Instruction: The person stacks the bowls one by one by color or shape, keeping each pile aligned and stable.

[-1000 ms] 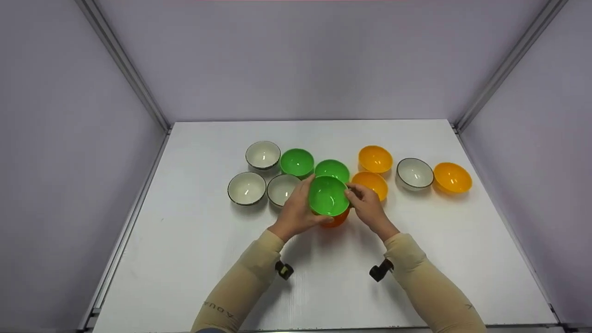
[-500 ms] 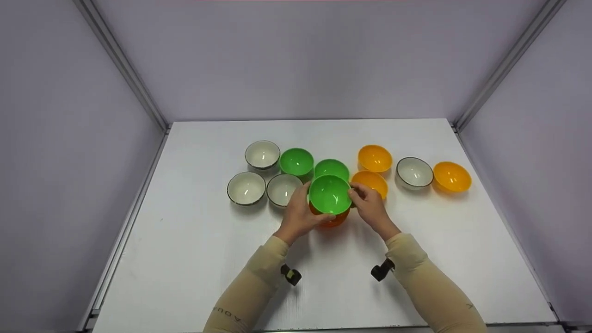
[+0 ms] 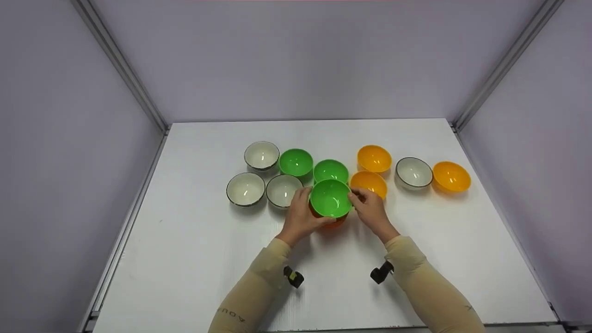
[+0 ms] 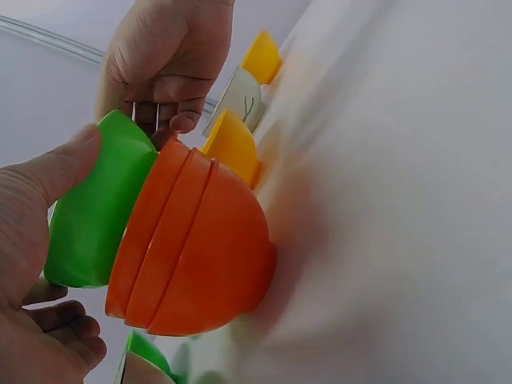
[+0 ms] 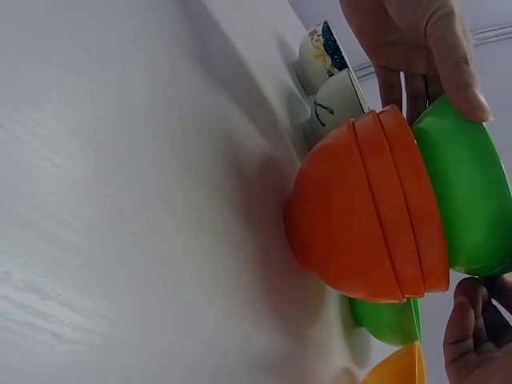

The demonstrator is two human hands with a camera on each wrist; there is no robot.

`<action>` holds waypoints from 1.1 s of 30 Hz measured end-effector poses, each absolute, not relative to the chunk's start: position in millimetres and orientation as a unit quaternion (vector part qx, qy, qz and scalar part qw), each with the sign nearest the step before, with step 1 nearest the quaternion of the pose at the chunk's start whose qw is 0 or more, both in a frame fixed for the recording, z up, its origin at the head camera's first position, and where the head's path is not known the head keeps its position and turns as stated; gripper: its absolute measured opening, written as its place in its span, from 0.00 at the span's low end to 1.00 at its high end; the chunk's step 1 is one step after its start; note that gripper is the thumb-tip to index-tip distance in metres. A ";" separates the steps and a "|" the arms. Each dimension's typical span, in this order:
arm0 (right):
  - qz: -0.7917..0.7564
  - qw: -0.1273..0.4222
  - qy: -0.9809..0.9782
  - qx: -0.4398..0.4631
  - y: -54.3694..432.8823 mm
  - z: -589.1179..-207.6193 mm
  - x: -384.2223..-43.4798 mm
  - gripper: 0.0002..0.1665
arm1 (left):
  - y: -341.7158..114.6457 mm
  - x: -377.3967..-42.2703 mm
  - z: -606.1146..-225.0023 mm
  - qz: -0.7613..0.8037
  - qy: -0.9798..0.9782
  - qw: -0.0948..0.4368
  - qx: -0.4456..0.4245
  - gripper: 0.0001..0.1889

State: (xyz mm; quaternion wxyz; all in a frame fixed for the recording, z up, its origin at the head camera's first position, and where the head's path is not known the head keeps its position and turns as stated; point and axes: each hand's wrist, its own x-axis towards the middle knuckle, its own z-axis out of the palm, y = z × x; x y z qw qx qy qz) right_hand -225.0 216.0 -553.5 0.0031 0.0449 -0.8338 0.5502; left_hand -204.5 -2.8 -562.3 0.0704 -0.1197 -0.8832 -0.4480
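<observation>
Both hands hold a green bowl (image 3: 331,200) right over a stack of nested orange-red bowls (image 4: 212,248). Its base is at the top rim of the stack in both wrist views. My left hand (image 3: 299,217) grips it from the left, thumb along the near side and fingers round the far side. On the right, my right hand (image 3: 371,212) pinches the bowl's edge between thumb and fingers. From above, the green bowl hides most of the stack, leaving only its near edge in sight. Behind it stands another green bowl (image 3: 331,170).
White dark-rimmed bowls (image 3: 246,189) and a further green bowl (image 3: 296,163) stand to the left. Yellow-orange bowls (image 3: 374,158) and a white bowl (image 3: 414,173) are at the right. Walls surround the white table (image 3: 185,259) at back and sides.
The held green bowl has shifted slightly right and, in the last half second, a little toward the person. My left hand moved right with it; the right hand barely moved.
</observation>
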 end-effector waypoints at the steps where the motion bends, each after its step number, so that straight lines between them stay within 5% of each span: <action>1: 0.543 0.008 -0.838 0.045 216.0 -555.4 -225.1 0.21 | -2.7 -204.6 -563.4 -0.448 -0.883 0.071 -0.120 0.56; 33: 0.503 0.000 -0.863 0.056 216.3 -568.6 -223.3 0.20 | -5.6 -205.9 -577.5 -0.430 -0.894 0.045 -0.119 0.58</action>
